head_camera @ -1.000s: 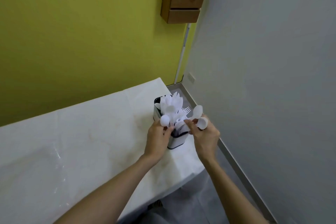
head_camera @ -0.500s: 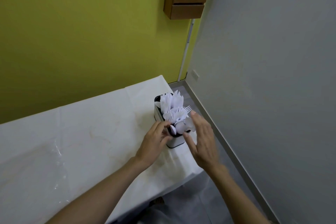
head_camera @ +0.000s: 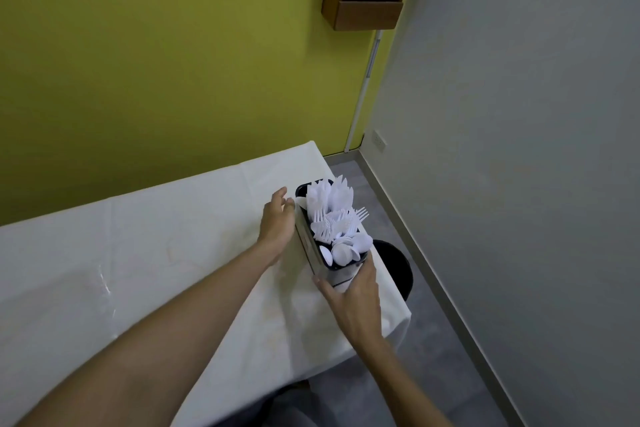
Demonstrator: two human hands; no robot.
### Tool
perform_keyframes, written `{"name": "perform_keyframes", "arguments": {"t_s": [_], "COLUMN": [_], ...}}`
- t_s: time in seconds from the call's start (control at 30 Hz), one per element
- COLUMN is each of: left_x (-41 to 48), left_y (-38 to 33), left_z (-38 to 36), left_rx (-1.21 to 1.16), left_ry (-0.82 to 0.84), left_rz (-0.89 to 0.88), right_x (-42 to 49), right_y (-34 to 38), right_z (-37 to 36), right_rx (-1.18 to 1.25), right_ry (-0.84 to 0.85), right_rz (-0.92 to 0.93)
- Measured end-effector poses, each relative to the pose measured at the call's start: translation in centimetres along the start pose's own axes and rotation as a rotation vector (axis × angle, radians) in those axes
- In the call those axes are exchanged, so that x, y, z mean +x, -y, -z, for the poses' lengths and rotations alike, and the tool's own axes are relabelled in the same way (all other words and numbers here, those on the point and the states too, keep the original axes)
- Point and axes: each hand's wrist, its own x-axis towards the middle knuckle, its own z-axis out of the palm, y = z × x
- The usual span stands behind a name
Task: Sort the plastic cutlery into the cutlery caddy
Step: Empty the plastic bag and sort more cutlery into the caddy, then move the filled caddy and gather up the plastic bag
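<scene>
At the table's (head_camera: pixel 138 253) right end | cutlery caddy (head_camera: pixel 309 246) upright: knives (head_camera: pixel 332 196) far, forks (head_camera: pixel 341 222) middle, spoons (head_camera: pixel 346 250) near | left hand (head_camera: pixel 277 222) loose-fingered against its side | right hand (head_camera: pixel 353 302) grips near end | no loose cutlery visible, sorting looks done

Open desk (head_camera: pixel 138 270) stretches left of the caddy (head_camera: pixel 308 246); white cutlery (head_camera: pixel 332 215) bristles from its top; the left hand (head_camera: pixel 277 222) lies against its left side, the right hand (head_camera: pixel 353 298) grips its near end; a grey wall (head_camera: pixel 519 149) rises rightward.
</scene>
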Motion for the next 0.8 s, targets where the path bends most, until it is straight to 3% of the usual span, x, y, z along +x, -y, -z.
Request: {"name": "perform_keyframes", "arguments": {"t_s": [0.07,0.27,0.47,0.6,0.8], "left_x": [2.1,1.7,1.5,1.2,0.0], "left_y": [0.4,0.2,1.6,3.7,6.1], "left_z": [-0.5,0.9,6.8,12.5,18.7], "left_rx": [-0.061,-0.1,-0.199,-0.355,-0.484], "left_ry": [0.11,0.139,-0.119,-0.261,-0.412], "left_rz": [0.121,0.12,0.053,0.012,0.035], "right_x": [0.6,1.8,6.0,8.8,9.9], "right_y": [0.2,0.6,4.4,8.4,13.5], "right_z": [-0.8,-0.8,-0.8,-4.9,-11.7], "right_rx": [0.089,0.243,0.138,0.023,0.033], "right_ry": [-0.04,0.006,0.246,0.333,0.403], "right_rz": [-0.028,0.005,0.16,0.269,0.347]}}
